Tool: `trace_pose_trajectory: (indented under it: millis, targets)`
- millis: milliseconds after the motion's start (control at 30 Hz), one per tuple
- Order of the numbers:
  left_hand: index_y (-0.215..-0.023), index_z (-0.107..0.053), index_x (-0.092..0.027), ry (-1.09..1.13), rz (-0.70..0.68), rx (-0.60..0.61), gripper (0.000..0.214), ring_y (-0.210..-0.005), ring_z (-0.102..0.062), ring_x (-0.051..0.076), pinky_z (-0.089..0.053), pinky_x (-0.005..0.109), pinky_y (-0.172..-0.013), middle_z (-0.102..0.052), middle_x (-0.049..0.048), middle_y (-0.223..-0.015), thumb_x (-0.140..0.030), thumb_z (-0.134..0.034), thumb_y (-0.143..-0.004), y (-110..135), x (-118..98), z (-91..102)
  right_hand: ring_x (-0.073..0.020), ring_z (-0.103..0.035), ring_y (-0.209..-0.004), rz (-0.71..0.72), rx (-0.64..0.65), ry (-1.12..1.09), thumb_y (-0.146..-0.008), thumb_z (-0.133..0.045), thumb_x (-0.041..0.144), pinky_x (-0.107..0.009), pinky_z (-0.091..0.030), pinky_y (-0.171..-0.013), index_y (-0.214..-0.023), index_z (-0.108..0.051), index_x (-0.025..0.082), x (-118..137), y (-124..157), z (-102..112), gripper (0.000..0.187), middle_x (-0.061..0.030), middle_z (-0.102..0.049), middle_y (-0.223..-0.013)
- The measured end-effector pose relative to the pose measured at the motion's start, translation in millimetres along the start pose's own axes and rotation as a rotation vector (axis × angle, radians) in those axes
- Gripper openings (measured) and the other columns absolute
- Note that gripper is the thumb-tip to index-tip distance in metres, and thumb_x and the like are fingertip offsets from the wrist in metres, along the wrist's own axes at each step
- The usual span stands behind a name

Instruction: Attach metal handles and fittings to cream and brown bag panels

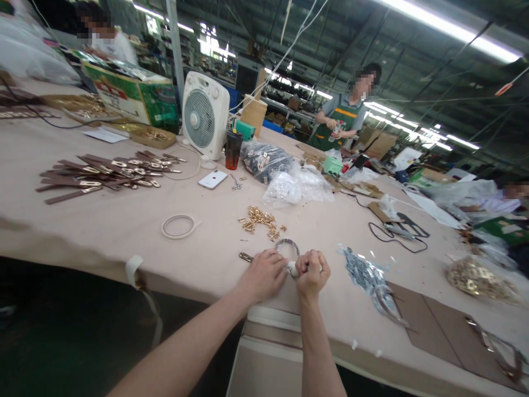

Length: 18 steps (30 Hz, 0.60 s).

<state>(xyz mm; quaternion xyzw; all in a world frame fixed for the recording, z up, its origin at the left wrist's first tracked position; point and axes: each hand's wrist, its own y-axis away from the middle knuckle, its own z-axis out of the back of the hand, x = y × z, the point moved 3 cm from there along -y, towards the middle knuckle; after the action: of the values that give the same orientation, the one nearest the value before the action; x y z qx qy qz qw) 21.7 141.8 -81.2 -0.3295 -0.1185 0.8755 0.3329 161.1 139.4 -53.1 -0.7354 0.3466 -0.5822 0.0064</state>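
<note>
My left hand (268,274) lies low over the table's near edge, fingers together and bent over a strap. The strap's metal end (246,257) sticks out on the left; the rest is under the hand. Right beside it, my right hand (313,270) is closed in a fist. A small pale piece (293,269) shows between the two hands, too blurred to name. Just behind them is a dark round loop (288,243), partly hidden by the fingers. Small gold metal fittings (262,220) are heaped beyond the loop.
Brown straps (103,173) with metal ends lie piled left, near a tape roll (178,226), phone (212,179), fan (204,114) and drink cup (233,150). On the right are silvery pieces (366,273), a brown sheet (446,331) and a bag of fittings (481,278). Co-workers stand beyond.
</note>
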Motion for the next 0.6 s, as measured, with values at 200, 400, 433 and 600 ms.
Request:
trace_pose_trajectory:
  millis: [200, 400, 433, 600]
  targets:
    - [-0.129, -0.066, -0.03, -0.009, 0.022, 0.008, 0.029, -0.135, -0.05, 0.025, -0.044, 0.044, -0.111, -0.071, 0.0034, -0.128, -0.036, -0.052, -0.104, 1, 1, -0.2, -0.0061, -0.031, -0.039, 0.025, -0.043, -0.002, -0.098, -0.06, 0.036, -0.02, -0.025, -0.04, -0.063, -0.042, 0.022, -5, 4, -2, 0.042, 0.01, -0.037, -0.049]
    - [-0.127, -0.067, -0.031, 0.0, 0.024, 0.004, 0.028, -0.134, -0.05, 0.026, -0.044, 0.045, -0.109, -0.072, 0.003, -0.124, -0.032, -0.053, -0.103, 0, 2, 0.3, -0.0074, -0.035, -0.041, 0.041, -0.1, 0.186, -0.098, -0.059, 0.042, -0.022, -0.029, -0.042, -0.062, -0.043, 0.022, -12, 7, -6, 0.044, 0.0085, -0.04, -0.05]
    - [-0.127, -0.067, -0.031, 0.001, 0.023, -0.001, 0.028, -0.133, -0.05, 0.025, -0.045, 0.045, -0.108, -0.072, 0.0033, -0.123, -0.032, -0.053, -0.103, 0, 2, 0.1, -0.0075, -0.035, -0.042, 0.038, -0.097, 0.216, -0.098, -0.06, 0.042, -0.022, -0.03, -0.042, -0.061, -0.043, 0.022, -12, 7, -7, 0.045, 0.0082, -0.041, -0.05]
    - [-0.128, -0.066, -0.029, -0.015, 0.03, -0.011, 0.028, -0.132, -0.05, 0.026, -0.044, 0.045, -0.108, -0.071, 0.0045, -0.125, -0.034, -0.054, -0.103, 1, 2, -0.7, -0.0068, -0.032, -0.04, -0.023, -0.1, 0.124, -0.096, -0.062, 0.043, -0.021, -0.027, -0.039, -0.062, -0.042, 0.022, -10, -2, -5, 0.045, 0.0093, -0.039, -0.048]
